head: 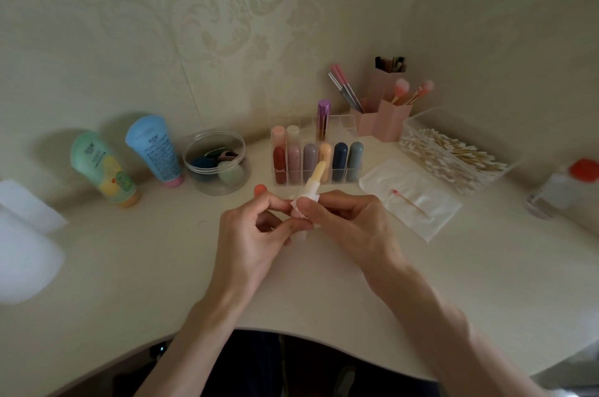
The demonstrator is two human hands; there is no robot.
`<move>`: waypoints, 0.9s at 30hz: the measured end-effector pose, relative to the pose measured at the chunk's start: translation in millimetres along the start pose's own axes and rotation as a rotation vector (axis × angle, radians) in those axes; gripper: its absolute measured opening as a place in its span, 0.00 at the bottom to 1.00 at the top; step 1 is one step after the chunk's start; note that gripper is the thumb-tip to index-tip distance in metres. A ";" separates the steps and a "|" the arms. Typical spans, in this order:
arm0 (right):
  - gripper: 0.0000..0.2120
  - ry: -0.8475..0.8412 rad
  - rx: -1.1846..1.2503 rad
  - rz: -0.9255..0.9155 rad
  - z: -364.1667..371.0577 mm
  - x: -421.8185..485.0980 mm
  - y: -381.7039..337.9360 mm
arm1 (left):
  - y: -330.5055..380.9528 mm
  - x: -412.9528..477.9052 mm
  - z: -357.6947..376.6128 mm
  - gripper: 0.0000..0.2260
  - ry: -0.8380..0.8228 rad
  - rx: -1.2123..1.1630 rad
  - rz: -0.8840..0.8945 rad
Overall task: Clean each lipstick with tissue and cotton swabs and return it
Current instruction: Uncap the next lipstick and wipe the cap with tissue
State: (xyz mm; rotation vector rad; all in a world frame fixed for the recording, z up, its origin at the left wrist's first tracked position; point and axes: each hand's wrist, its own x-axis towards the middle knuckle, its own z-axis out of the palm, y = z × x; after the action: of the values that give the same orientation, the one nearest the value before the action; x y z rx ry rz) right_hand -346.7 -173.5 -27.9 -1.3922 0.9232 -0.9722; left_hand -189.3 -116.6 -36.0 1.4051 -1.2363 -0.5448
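An uncapped pale yellow lipstick (315,178) points up and away at the middle of the desk. A small piece of white tissue (297,206) is wrapped round its base. My right hand (343,221) grips the tube with the thumb over the tissue. My left hand (256,228) pinches the tissue and the tube's lower end. A coral cap (259,189) stands on the desk just behind my left fingers. The clear organiser (316,153) behind holds several coloured lipsticks. A used cotton swab (411,201) with a red tip lies on a flat tissue sheet (411,199).
A clear box of cotton swabs (453,153) sits at the back right beside pink brush holders (382,118). A round jar of sponges (215,161) and two tubes (155,150) stand at the back left. White pads (26,234) lie at the left edge.
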 end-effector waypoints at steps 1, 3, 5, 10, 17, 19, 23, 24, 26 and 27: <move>0.06 -0.013 0.007 -0.008 -1.5 0.1 0.5 | -1.4 1.0 -0.8 0.12 -0.013 -0.014 -0.009; 0.08 -0.038 0.012 -0.017 -5.0 0.4 1.5 | -3.4 2.8 -2.5 0.12 -0.034 -0.032 -0.011; 0.10 -0.049 0.010 -0.013 -8.2 1.6 2.3 | -4.9 3.2 -3.6 0.12 -0.054 -0.061 -0.011; 0.14 -0.027 0.028 -0.034 -9.7 4.5 5.2 | -8.5 2.3 -4.5 0.10 -0.108 -0.102 0.001; 0.13 0.037 0.001 -0.074 -5.4 3.5 4.3 | -11.8 1.3 -2.2 0.10 -0.167 -0.113 0.017; 0.11 0.062 -0.036 -0.129 -2.2 4.2 5.0 | -11.4 0.8 -0.1 0.13 -0.152 -0.119 0.023; 0.07 0.058 -0.063 -0.142 1.6 4.2 5.0 | -5.5 1.0 -1.3 0.08 -0.111 -0.221 -0.002; 0.06 0.059 -0.068 -0.135 1.8 3.6 4.2 | -5.3 0.7 -1.4 0.06 -0.119 -0.224 0.006; 0.04 0.064 -0.070 -0.133 1.5 2.6 4.0 | -7.4 0.9 -1.2 0.06 -0.150 -0.170 0.052; 0.03 0.069 -0.060 -0.127 1.3 2.3 4.4 | -8.3 1.3 -0.6 0.06 -0.163 -0.128 0.073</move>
State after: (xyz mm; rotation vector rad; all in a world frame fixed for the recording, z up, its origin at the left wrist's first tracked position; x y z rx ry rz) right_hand -344.7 -175.4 -32.2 -1.4907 0.9302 -1.1018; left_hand -185.3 -119.0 -43.0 1.2225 -1.3523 -0.6861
